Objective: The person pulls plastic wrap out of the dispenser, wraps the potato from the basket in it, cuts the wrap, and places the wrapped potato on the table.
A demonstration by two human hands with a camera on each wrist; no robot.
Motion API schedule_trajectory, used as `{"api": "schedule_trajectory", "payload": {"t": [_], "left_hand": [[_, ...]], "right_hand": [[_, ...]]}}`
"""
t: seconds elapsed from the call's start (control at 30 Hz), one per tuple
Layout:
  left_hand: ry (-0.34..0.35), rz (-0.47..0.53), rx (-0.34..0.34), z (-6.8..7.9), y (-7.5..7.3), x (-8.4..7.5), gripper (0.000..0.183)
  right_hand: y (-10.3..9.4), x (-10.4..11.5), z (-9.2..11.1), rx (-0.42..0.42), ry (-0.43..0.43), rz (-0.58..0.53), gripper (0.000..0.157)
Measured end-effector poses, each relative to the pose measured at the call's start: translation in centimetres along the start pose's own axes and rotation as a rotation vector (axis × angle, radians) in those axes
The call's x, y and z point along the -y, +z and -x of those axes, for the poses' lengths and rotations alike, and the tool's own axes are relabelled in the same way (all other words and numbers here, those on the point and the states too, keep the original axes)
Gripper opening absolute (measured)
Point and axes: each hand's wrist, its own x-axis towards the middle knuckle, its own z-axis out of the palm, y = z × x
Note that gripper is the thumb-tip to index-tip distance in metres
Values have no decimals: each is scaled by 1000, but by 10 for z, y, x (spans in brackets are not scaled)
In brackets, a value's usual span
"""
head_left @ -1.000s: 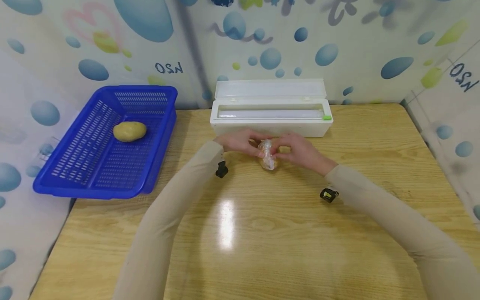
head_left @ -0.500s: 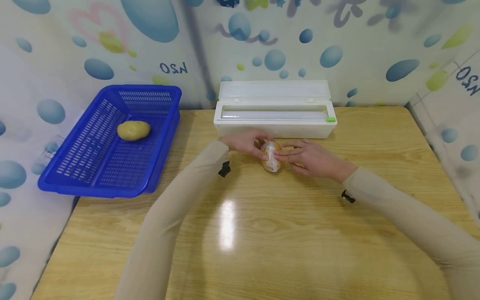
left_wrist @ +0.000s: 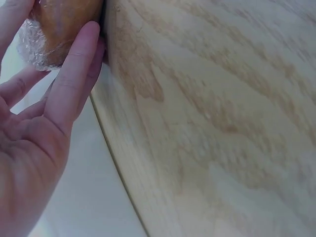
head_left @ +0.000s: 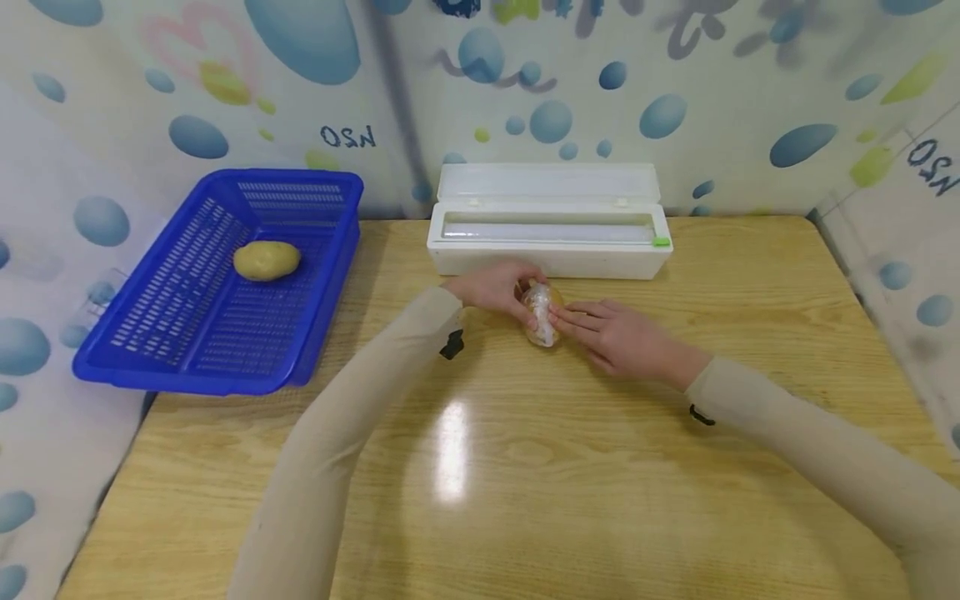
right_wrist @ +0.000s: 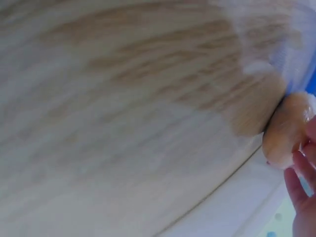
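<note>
A potato wrapped in clear cling film (head_left: 543,330) sits on the wooden table, its bunched film showing white along the top. My left hand (head_left: 497,287) grips it from the left, thumb on the near side and fingers round the far side. From the right, my right hand (head_left: 626,337) presses its fingertips, held nearly straight, against the film. In the left wrist view the potato (left_wrist: 69,27) shows brown through crinkled film, with fingers along its side. The right wrist view catches the potato (right_wrist: 284,131) at the edge, fingertips touching it.
Just behind the hands stands a white cling film dispenser (head_left: 551,262) with its lid raised and a green slider (head_left: 661,242) at the right. A blue basket (head_left: 292,354) at the left holds an unwrapped potato (head_left: 267,261). A patterned wall covering closes off the back.
My right hand has let go of its pinch on the film, moved right and toward me, and laid straightened fingers against the wrapped potato. The left hand has kept its grip.
</note>
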Motion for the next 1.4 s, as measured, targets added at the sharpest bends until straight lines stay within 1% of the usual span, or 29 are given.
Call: {"api": "schedule_trajectory", "payload": {"t": [0.1, 0.2, 0.27, 0.37, 0.47, 0.53, 0.57, 0.63, 0.67, 0.73, 0.77, 0.83, 0.87, 0.93, 1.0, 1.07, 1.2, 1.4], "left_hand": [[-5, -6, -6, 0, 1, 1, 61], [-9, -18, -14, 1, 1, 1, 64], [-15, -31, -15, 1, 1, 1, 66], [-28, -49, 2, 2, 0, 0, 68], [-43, -63, 17, 5, -1, -2, 71], [-40, -70, 20, 7, -2, -3, 72], [-33, -68, 20, 8, -3, -4, 71], [-11, -60, 23, 9, -4, -5, 66], [2, -53, 26, 9, -4, -5, 64], [16, -41, 27, 10, -4, -5, 63], [10, -36, 22, 10, -4, -4, 65], [-11, -29, 13, 10, -2, -3, 67], [-26, -26, 8, 11, -2, -4, 69], [-55, -17, -3, 11, 0, -3, 70], [-58, -1, -11, 9, 1, -4, 65], [-52, 12, -19, 8, 1, -4, 60], [-36, -3, -24, 4, -1, -3, 50], [-49, -16, -1, 2, -2, -3, 45]], "right_hand": [[1, 9, 1, 77, -2, 114, 61], [3, 17, 1, 120, -12, 185, 63], [5, 20, 2, 123, -16, 201, 65], [7, 22, 3, 109, -9, 213, 66], [7, 23, 1, 125, -2, 214, 65], [4, 23, -3, 133, 30, 147, 64], [2, 22, -5, 121, 66, 91, 63], [-2, 20, -13, 67, 169, -50, 60], [-3, 18, -18, 27, 225, -127, 60], [-3, 13, -28, -43, 341, -264, 63], [-1, 11, -33, -67, 389, -315, 66], [3, 6, -42, -65, 451, -394, 71], [5, 5, -46, -53, 468, -419, 74], [8, 2, -49, -28, 477, -441, 74], [9, -1, -50, -10, 456, -403, 73], [9, -2, -49, 5, 415, -309, 73], [8, -7, -47, 45, 321, -111, 72], [4, -11, -51, 102, 179, 102, 74]]}}
